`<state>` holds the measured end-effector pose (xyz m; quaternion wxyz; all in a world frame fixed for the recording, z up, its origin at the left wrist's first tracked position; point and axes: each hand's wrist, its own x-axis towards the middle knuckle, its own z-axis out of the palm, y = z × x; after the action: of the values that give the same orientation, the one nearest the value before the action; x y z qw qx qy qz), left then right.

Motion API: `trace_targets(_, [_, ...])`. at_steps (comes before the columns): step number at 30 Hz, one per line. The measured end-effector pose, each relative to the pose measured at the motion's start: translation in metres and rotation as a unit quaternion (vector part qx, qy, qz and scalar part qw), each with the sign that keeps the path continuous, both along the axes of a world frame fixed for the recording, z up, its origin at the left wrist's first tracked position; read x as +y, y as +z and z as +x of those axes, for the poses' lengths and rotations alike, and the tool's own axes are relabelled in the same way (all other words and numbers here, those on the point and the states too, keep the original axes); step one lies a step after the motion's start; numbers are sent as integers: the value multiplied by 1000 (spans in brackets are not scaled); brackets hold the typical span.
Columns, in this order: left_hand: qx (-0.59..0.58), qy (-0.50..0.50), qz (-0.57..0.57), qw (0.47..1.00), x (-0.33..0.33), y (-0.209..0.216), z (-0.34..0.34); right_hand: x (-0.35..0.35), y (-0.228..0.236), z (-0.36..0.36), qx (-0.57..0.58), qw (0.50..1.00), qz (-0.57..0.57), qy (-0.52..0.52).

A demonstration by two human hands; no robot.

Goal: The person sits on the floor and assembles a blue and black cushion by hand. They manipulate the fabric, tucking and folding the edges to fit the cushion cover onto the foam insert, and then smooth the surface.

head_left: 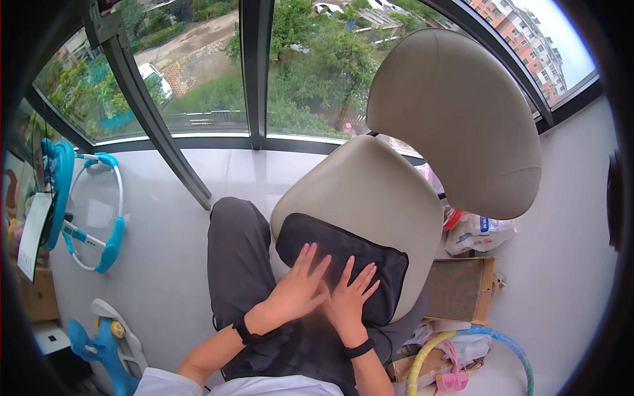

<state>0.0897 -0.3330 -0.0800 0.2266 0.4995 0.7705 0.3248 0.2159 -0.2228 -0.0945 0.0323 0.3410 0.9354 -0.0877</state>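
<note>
A flat black fabric pouch [333, 237] with rounded corners lies on the beige padded seat [370, 191] of a chair in front of me. A seam or zip runs along its far edge. My left hand [298, 290] rests on the near left part of the pouch, fingers stretched out and slightly apart. Beside it, my right hand [348, 297] lies flat on the pouch with its fingers spread. The two hands touch or nearly touch near the thumbs. Neither one grips anything. Both wrists wear black bands.
The chair's beige backrest [456, 119] rises at the far right. Right of the seat are an open cardboard box [459, 287], plastic bags [479, 234] and a coloured hoop [498, 334]. A blue-and-white ring frame [119, 244] stands left. Windows [317, 72] close off the far side.
</note>
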Motion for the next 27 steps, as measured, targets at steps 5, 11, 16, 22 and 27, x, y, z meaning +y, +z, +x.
trace_targets(5, [34,-22,-24,999,-3,-3,0,0,-7,-1,24,999,34,17])
trace_targets(11, [52,-20,-32,998,1,-4,4,2,-10,3,57,997,43,29])
trace_targets(16, [56,-10,-29,998,2,-9,8,-1,-11,4,63,997,48,25])
trace_targets(22, [46,-38,-30,998,2,-9,-1,4,-12,0,84,994,67,21])
trace_targets(27, [10,-46,-29,998,3,-16,3,2,-12,2,77,996,48,13])
